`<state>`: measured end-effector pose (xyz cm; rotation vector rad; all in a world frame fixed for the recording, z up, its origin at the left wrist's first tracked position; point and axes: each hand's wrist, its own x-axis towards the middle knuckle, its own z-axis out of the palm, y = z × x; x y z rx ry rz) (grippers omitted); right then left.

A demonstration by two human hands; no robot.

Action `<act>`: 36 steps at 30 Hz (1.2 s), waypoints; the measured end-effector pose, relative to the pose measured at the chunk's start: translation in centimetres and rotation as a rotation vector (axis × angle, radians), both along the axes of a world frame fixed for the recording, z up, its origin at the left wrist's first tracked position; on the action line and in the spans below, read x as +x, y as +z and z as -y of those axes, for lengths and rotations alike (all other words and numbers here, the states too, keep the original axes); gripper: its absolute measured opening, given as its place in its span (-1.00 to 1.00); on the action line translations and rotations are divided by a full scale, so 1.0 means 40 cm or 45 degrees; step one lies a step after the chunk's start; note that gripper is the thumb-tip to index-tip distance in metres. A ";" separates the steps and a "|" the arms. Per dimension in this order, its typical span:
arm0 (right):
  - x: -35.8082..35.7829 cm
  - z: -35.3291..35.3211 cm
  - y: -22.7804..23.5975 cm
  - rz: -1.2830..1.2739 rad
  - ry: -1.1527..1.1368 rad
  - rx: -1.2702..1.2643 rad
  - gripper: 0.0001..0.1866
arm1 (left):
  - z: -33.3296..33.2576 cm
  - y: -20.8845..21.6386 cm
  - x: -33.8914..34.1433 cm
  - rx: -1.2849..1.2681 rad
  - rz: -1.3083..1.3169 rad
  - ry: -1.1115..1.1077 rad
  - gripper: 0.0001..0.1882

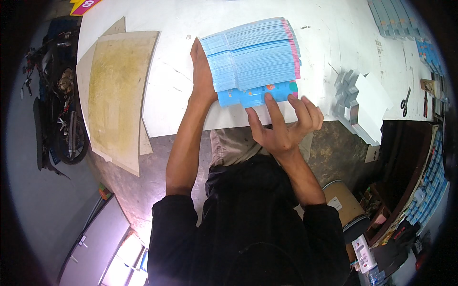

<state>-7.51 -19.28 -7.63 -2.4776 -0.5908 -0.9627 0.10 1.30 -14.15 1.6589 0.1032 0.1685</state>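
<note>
A thick row of light-blue folded cartons (257,57) with pink ends lies on the white table in front of me. At its near side a blue printed carton (255,97) with coloured dots faces up. My left hand (202,78) lies flat along the row's left end, its fingers stretched away from me and partly hidden. On the near side, my right hand (284,126) is open, fingers spread, with some fingertips at the edge of the printed carton.
Brown boards (119,90) overhang the table's left edge. White folded card pieces (360,105) stand to the right, near black scissors (405,101). More blue cartons (391,19) lie at the far right. A motorcycle (67,100) and a drum-shaped container (346,205) stand beyond the table.
</note>
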 end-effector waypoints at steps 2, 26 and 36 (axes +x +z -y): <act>0.004 0.002 0.002 -0.019 0.018 -0.027 -0.22 | 0.003 0.005 -0.001 -0.060 -0.012 0.001 -0.45; 0.018 -0.007 0.006 0.042 0.030 0.044 -0.31 | 0.000 0.022 0.000 -0.035 -0.070 -0.068 -0.38; 0.029 -0.011 -0.006 -0.096 0.038 -0.098 -0.26 | 0.001 0.013 0.002 -0.323 -0.141 -0.001 -0.40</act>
